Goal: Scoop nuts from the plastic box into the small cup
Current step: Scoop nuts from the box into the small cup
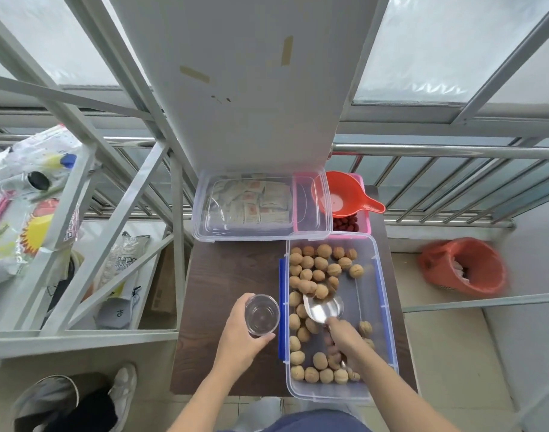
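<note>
A clear plastic box (380,294) with blue clips sits on the right of a dark wooden table (223,282) and holds several walnuts (317,266). My right hand (345,338) is inside the box, gripping the handle of a metal scoop (323,308). The scoop's bowl points away from me, its front edge against the walnut pile, and looks empty. My left hand (242,332) holds a small clear cup (262,313) upright just left of the box, above the table. The cup is empty.
Behind, a second clear box (201,213) holds small packets, its lid on. A pink bin (365,222) with red fruit and an orange funnel (345,194) stands beside it. A grey metal shelf frame (80,244) lies left, an orange basket (463,266) on the floor to the right.
</note>
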Motion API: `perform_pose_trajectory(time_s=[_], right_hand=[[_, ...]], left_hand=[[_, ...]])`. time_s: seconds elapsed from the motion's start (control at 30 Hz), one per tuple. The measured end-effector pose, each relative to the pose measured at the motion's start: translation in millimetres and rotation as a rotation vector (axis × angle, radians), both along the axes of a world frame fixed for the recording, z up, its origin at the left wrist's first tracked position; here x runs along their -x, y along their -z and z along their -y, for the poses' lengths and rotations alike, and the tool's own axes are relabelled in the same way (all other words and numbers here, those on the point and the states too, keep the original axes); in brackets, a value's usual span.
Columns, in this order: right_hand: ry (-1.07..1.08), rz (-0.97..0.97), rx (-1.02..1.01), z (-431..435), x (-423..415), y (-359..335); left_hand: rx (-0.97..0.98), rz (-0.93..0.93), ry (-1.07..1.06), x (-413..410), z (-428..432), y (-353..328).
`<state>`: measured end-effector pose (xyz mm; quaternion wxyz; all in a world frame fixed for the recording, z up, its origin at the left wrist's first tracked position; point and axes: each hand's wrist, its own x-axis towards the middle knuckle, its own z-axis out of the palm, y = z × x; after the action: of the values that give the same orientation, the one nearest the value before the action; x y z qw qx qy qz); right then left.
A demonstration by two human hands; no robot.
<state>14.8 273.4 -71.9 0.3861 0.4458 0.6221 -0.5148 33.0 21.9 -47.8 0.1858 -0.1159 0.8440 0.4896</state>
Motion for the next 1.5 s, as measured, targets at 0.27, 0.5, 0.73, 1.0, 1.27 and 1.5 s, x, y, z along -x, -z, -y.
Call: perform_pose_trajectory(time_s=[0.27, 0.5, 0.73, 1.0, 1.27, 1.5], right_hand=[[-0.076, -0.182, -0.102, 9.5, 36.7, 19.9], [-0.170, -0.259, -0.090, -19.9, 17.9, -28.5], [-0.596, -0.314, -0.184, -46.2, 9.2, -131.5], [-1.043, -0.362, -0.430, -14.5, 5.0, -188.2], [-1.095, -0.417, -0.596, -9.5, -4.2, -203.4], [-0.929, -0.145, -0.538, -64.7, -24.7, -106.0]], left_hand=[[0.054, 0.027, 0.043, 8.9, 4.5, -3.0], [0.063, -0.058, 0.033, 16.5, -2.7, -11.3], [0.156, -0.291, 0.166, 25.9, -22.0, -30.1], [0.183, -0.412, 0.299, 31.5, -29.0, -35.7], [0.114, -0.376, 0.273, 31.5, -21.3, -33.6], [-0.038, -0.247, 0.123, 20.3, -11.7, -26.3]])
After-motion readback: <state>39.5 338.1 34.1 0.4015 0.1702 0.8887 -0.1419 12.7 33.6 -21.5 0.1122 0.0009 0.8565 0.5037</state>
